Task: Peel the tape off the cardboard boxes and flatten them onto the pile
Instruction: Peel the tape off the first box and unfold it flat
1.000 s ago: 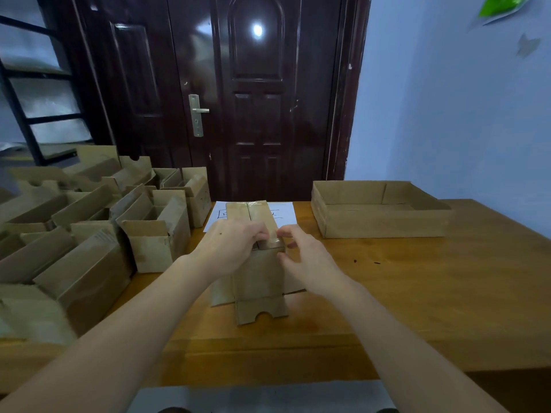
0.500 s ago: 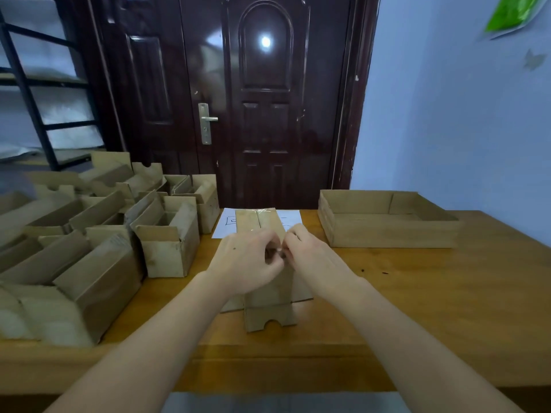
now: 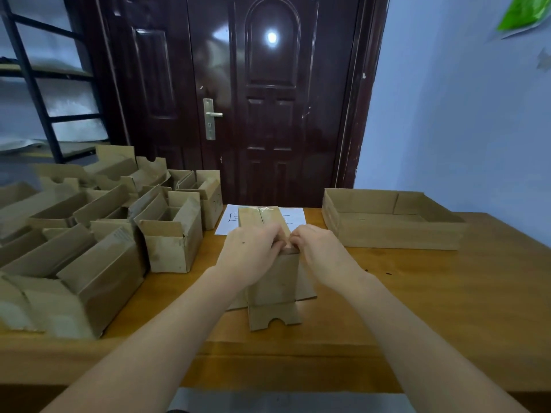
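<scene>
A small cardboard box (image 3: 272, 275) stands mid-bench (image 3: 417, 293), its taped top (image 3: 262, 216) facing up and a notched flap (image 3: 274, 317) lying toward the near edge. The left hand (image 3: 250, 251) and right hand (image 3: 319, 251) meet at the top's near edge, each grip curled and pinching there; the tape end is hidden. Opened boxes (image 3: 89, 234) crowd the left, and a shallow cardboard tray (image 3: 390, 231) sits far right.

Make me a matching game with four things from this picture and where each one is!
Things:
1. taped box
2. white paper
3. flat tray
4. pile of boxes

Places:
A. left side of the table
B. right, far side of the table
C. under both hands
D. lying behind the taped box

Pairs: 1-C, 2-D, 3-B, 4-A
</scene>
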